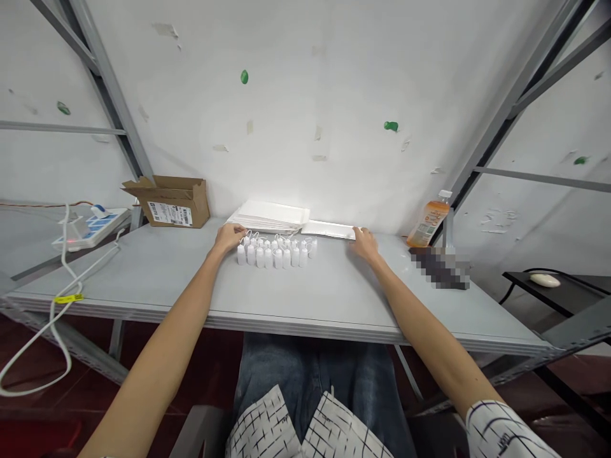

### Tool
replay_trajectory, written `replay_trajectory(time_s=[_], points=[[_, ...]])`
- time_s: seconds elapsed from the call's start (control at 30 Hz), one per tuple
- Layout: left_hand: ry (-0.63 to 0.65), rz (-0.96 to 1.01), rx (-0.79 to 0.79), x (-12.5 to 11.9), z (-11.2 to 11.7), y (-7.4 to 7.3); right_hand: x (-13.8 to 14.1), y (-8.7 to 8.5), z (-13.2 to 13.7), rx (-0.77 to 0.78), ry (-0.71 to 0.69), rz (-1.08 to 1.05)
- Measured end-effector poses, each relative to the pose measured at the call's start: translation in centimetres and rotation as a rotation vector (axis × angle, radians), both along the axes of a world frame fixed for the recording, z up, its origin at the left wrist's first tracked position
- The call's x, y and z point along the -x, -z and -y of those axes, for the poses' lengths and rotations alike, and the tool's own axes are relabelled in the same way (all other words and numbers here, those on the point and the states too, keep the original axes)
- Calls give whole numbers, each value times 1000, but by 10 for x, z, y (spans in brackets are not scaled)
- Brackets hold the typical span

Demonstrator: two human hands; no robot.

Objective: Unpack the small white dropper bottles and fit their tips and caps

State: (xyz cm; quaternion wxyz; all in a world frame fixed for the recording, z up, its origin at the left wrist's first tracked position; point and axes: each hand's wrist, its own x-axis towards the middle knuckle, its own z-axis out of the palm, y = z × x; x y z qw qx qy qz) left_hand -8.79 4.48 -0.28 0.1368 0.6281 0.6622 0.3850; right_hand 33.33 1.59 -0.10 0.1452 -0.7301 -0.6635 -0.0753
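Several small white bottles [277,256] with thin white loops at their tops stand in rows in the middle of the table. At the left end of these rows is my left hand [230,236], its fingers closed together by a bottle top. Whatever is between those fingertips is too small to make out. My right hand [365,243] grips the right end of a flat white packet [329,229] lying behind the bottles. That packet's left end meets a stack of white envelopes [272,216] against the wall.
An open cardboard box [176,202] stands at the back left, beside a power strip [98,228] with a white cable [60,343]. At the right are an orange drink bottle [429,221] and a blurred dark object [442,268]. Metal posts frame the grey table [305,296].
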Motion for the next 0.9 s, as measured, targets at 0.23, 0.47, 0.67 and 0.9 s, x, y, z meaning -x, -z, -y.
replay_trajectory(time_s=[0.23,0.47,0.67,0.9], points=[[2,-22,-17,1,-1,-1,-9,18,-12,60,-184,98],[25,-39,-22,4,-4,1,7,8,1,-16,-118,218],[16,-37,-10,2,-2,-2,1,9,4,-42,-192,114],[8,-89,-1,-1,4,-6,12,11,9,1,-100,108]])
